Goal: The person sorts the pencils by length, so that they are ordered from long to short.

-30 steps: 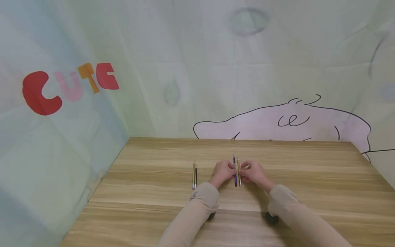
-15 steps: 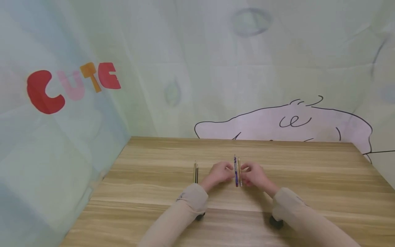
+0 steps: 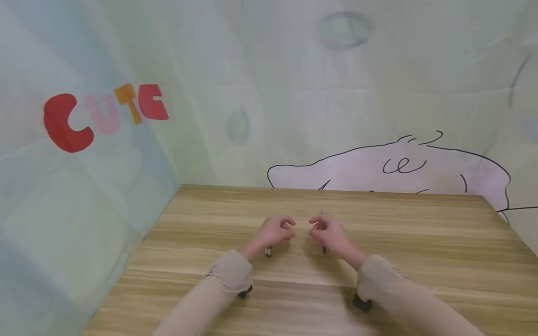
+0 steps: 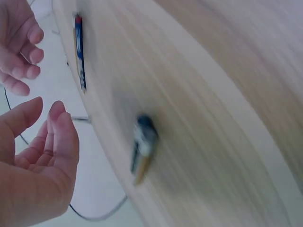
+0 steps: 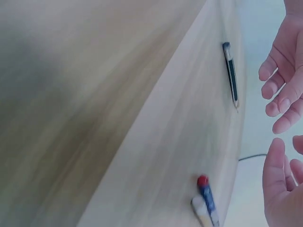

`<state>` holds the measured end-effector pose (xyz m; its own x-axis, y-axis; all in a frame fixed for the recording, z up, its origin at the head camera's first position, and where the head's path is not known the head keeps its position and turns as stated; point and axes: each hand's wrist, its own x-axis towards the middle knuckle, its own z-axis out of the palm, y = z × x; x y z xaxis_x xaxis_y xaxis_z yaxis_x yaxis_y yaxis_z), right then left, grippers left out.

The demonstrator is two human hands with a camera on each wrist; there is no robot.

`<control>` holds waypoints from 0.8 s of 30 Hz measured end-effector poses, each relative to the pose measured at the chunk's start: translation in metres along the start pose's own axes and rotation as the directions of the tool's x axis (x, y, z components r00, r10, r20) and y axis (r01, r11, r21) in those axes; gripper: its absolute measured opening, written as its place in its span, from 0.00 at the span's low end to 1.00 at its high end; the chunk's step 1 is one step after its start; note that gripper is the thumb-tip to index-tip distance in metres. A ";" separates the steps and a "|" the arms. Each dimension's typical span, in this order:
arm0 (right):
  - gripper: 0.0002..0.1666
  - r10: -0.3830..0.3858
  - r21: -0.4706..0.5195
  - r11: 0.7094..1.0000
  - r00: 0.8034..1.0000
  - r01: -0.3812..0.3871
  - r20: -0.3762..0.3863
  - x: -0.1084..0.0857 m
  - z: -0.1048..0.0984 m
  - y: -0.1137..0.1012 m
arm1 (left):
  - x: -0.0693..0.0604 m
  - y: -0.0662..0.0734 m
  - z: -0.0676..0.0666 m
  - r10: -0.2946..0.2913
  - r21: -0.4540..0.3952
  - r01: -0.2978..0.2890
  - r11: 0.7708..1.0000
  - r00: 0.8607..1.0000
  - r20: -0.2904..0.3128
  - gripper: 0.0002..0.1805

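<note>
While the right hand [image 3: 331,233] hangs by the blue pencil [image 4: 79,52] and a gold pencil [image 5: 202,213], the left hand [image 3: 278,229] has moved off toward the black pencil [image 5: 232,73] and another gold pencil [image 4: 143,165], so both pairs seem let go. Both hands are half open, fingers loosely bent, gripping nothing. Each pair lies close together on the table [image 3: 420,261]: slim, straight shafts against streaky wood grain, the blue one red-ended
</note>
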<state>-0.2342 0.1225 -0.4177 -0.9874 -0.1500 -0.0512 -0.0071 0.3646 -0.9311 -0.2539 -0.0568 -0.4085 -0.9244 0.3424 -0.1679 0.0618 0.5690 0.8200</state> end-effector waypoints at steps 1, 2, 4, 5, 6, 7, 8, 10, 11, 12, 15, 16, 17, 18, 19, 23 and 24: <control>0.17 -0.009 0.002 1.000 1.000 0.009 0.000 0.001 0.003 -0.001 | -0.001 -0.003 -0.004 -0.001 -0.009 0.001 1.000 1.000 -0.013 0.16; 0.17 -0.018 0.006 1.000 1.000 0.018 0.005 0.003 0.007 -0.002 | -0.001 -0.006 -0.007 0.000 -0.013 0.000 1.000 1.000 -0.027 0.16; 0.17 -0.022 0.011 1.000 1.000 0.022 0.013 0.005 0.014 -0.004 | -0.002 -0.013 -0.014 -0.001 -0.022 0.000 1.000 0.999 -0.053 0.17; 0.17 -0.023 0.007 1.000 1.000 0.023 0.018 0.007 0.017 -0.005 | -0.003 -0.015 -0.017 -0.004 -0.018 0.003 1.000 0.998 -0.067 0.17; 0.18 -0.020 0.010 1.000 1.000 0.019 0.024 0.008 0.021 -0.005 | -0.004 -0.018 -0.020 -0.010 -0.014 0.009 1.000 0.997 -0.080 0.17; 0.18 -0.022 0.006 1.000 0.999 0.022 0.031 0.009 0.025 -0.006 | -0.006 -0.020 -0.023 -0.019 -0.008 0.019 1.000 0.995 -0.095 0.17; 0.18 -0.022 -0.003 1.000 0.999 0.022 0.035 0.010 0.029 -0.007 | -0.007 -0.022 -0.025 -0.027 -0.005 0.026 1.000 0.994 -0.107 0.17; 0.19 -0.021 -0.016 1.000 0.999 0.022 0.047 0.012 0.037 -0.007 | -0.009 -0.026 -0.029 -0.040 -0.002 0.040 0.999 0.990 -0.132 0.17; 0.19 -0.018 -0.030 0.999 0.998 0.020 0.056 0.013 0.040 -0.007 | -0.010 -0.028 -0.030 -0.049 0.003 0.050 0.999 0.988 -0.146 0.17; 0.20 -0.023 -0.042 0.999 0.997 0.026 0.068 0.015 0.044 -0.006 | -0.010 -0.030 -0.031 -0.061 0.004 0.062 0.998 0.985 -0.159 0.18; 0.22 -0.019 -0.072 0.997 0.994 0.027 0.111 0.018 0.054 -0.003 | -0.012 -0.036 -0.033 -0.080 0.038 0.089 0.995 0.978 -0.195 0.19; 0.23 -0.014 -0.085 0.996 0.992 0.025 0.123 0.019 0.057 -0.002 | -0.012 -0.038 -0.033 -0.083 0.056 0.096 0.994 0.976 -0.202 0.19; 0.24 -0.008 -0.091 0.996 0.991 0.020 0.133 0.021 0.060 -0.001 | -0.012 -0.039 -0.034 -0.097 0.063 0.112 0.992 0.973 -0.209 0.19; 0.25 -0.006 -0.095 0.995 0.990 0.020 0.141 0.022 0.063 0.000 | -0.013 -0.041 -0.034 -0.101 0.076 0.119 0.990 0.972 -0.213 0.19; 0.26 0.005 -0.099 0.995 0.989 0.010 0.147 0.023 0.066 0.000 | -0.013 -0.042 -0.034 -0.104 0.086 0.125 0.988 0.971 -0.213 0.20; 0.27 0.014 -0.112 0.994 0.987 0.004 0.163 0.026 0.076 0.000 | -0.014 -0.047 -0.034 -0.097 0.124 0.127 0.984 0.970 -0.223 0.22; 0.28 0.017 -0.115 0.993 0.986 0.003 0.167 0.026 0.078 0.000 | -0.014 -0.048 -0.033 -0.090 0.137 0.123 0.983 0.970 -0.226 0.22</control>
<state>-0.2478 0.0468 -0.4471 -0.9471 -0.2949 -0.1262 -0.0277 0.4671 -0.8838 -0.2568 -0.1138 -0.4271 -0.9873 0.1121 -0.1129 -0.0013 0.7037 0.7105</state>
